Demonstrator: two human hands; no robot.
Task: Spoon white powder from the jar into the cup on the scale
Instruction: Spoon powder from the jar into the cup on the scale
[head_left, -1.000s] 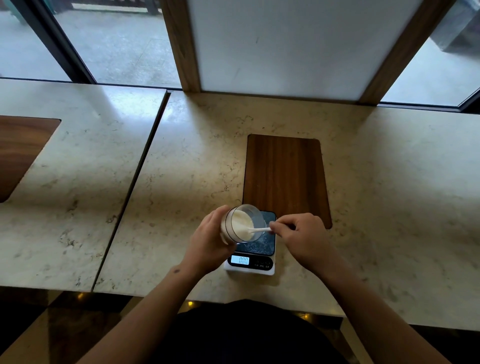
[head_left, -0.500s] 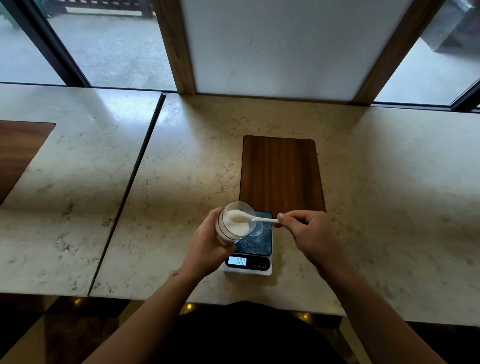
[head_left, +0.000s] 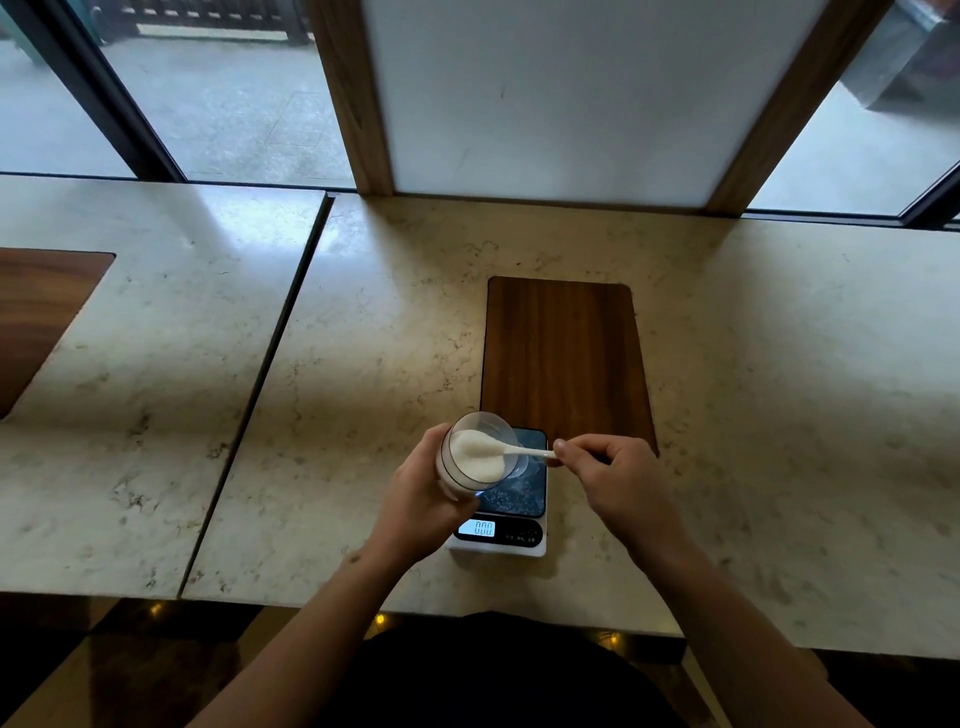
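My left hand (head_left: 421, 491) grips a clear jar (head_left: 470, 460) of white powder, tilted with its mouth toward the right, above the left edge of the scale (head_left: 501, 519). My right hand (head_left: 608, 473) pinches the handle of a small white spoon (head_left: 524, 451); the spoon's bowl lies inside the jar mouth, heaped with powder. A small clear cup (head_left: 520, 464) stands on the scale's dark glass top, mostly hidden behind the jar and hard to make out. The scale's lit display reads 000.
The scale sits near the front edge of a marble counter (head_left: 779, 415). A dark wooden inlay panel (head_left: 563, 358) lies just behind it. A second counter slab (head_left: 145, 364) with another wooden inlay (head_left: 36, 317) is to the left, past a narrow gap. Windows run along the back.
The spoon has come up from deep in the jar with a heap of powder and now sits at the jar mouth. My right hand has shifted slightly right. The jar stays tilted.
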